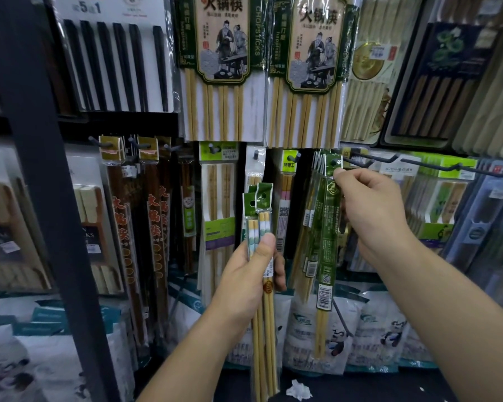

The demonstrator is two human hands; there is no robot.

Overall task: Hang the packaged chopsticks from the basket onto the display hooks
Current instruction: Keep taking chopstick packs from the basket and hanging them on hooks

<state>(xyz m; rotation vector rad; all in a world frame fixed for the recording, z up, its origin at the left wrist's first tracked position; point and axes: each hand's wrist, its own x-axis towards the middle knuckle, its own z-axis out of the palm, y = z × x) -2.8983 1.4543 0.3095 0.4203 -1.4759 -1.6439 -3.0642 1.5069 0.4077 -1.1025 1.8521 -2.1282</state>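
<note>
- Centrally, in front of the display rack, the left hand (250, 274) gripped two packs of chopsticks (263, 236), held upright and side by side, their green header cards uppermost.
- Its fingers (279, 271) were curled round the back of the packs, with the thumb pressed flat on the front.
- The right hand (372, 210) was raised to the middle row of the rack, where its fingers (339, 172) pinched the top of a green-sleeved pack (327, 227); the remaining fingers were curled in loosely.
- That pack hung straight down, its header at the hook (338, 162), whose dark tip showed at the hole in the card.
- More packs of the same kind (311, 227) hung just behind it on the same hook.
- Long bare hooks (418, 163) jutted out just to the right.
- Along the rack's top edge hung large hot-pot chopstick packs (224, 68), with a pack of black chopsticks (114, 62) towards the upper left corner.
- A dark metal upright (41, 169) crossed the left side.
- Bags with panda prints (384, 329) stood along the bottom edge, and a crumpled white scrap (298, 388) lay below them.
</note>
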